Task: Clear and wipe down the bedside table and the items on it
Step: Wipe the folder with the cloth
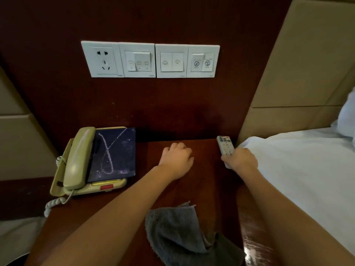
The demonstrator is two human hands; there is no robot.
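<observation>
We find the right hand clamped on the near end of the remote control. Its fingers wrap the lower body, and the keypad end projects beyond them. The remote's long axis runs from the grip straight away towards the wall panel, leaning slightly left. It lies at the right edge of the surface, with the bed directly to the right of those fingers.

The left hand rests knuckles-up on the surface, well left of the remote. Its fingers are loosely curled and hold nothing that we can see.

The grey cloth lies behind both sets of fingers, between the forearms and closer to the left one. The telephone, with a dusty dark folder on it, stands to the left of the left fingers.

In our judgement the remote is ready to lift, and the free left hand is better placed to draw back for the cloth.
</observation>
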